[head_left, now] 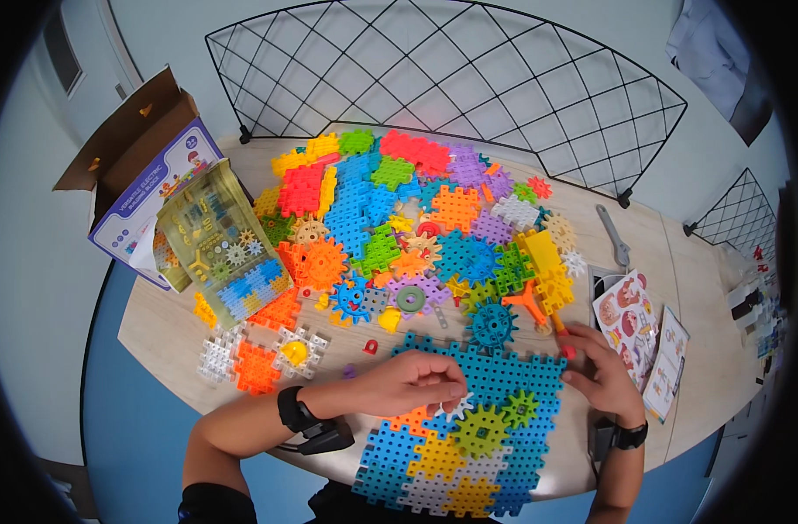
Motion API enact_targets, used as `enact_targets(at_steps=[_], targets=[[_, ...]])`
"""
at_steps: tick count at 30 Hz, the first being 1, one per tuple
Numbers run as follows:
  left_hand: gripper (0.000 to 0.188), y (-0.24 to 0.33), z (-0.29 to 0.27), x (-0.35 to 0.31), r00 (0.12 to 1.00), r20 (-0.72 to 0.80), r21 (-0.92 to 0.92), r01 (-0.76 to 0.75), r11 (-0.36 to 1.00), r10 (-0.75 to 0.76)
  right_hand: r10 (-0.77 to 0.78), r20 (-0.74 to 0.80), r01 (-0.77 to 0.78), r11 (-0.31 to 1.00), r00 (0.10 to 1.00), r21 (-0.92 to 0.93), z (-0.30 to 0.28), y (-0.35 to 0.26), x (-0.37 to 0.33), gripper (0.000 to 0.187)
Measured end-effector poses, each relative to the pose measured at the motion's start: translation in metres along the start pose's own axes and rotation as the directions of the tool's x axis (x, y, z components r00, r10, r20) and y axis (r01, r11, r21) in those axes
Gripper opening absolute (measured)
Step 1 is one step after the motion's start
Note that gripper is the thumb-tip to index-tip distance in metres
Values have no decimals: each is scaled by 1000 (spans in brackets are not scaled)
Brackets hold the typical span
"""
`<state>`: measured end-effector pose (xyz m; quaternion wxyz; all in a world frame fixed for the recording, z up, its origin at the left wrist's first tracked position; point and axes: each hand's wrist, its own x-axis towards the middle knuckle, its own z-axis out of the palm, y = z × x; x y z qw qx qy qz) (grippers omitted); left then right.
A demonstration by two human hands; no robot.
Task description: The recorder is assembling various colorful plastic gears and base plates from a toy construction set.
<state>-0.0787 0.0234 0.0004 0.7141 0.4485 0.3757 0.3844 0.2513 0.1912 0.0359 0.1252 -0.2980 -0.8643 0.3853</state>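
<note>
A panel of interlocking plastic tiles (434,454) in blue, teal, yellow, white and orange lies in front of me. My left hand (421,382) is closed above it, fingertips pinching a small white gear (456,407) at its surface. Beside that gear sit a larger olive-green gear (482,431) and a smaller green gear (520,407). At the panel's far right corner, my right hand (604,371) has its thumb and fingers closed around a red handle-like piece (567,348) with a yellow end. A teal gear (491,326) stands at the panel's far edge, close to an orange three-armed piece (527,304).
Loose tiles and gears (355,205) are heaped across the table's middle. An open cardboard box (150,175) and a printed bag (224,244) stand at left. At right lie a grey wrench (614,236) and sticker sheets (630,323). A black wire grid (451,70) rises behind.
</note>
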Motion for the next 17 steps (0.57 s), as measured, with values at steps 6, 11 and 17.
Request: enact_targets(at_steps=[6,11,17], targets=[[19,-3,-3,1,1000,14,-22,4,1000,-3,7,11,-7,1000,1000,8,-2,-4,1,60],[18,-1,-3,0,1000,6,-16,16,1000,-16,7,23,-7,1000,1000,2,-2,-3,1,59],[21,0,0,-1,999,-12,-23,-30,999,30,2,42,-2,1000,999,1,-1,-1,2,59]])
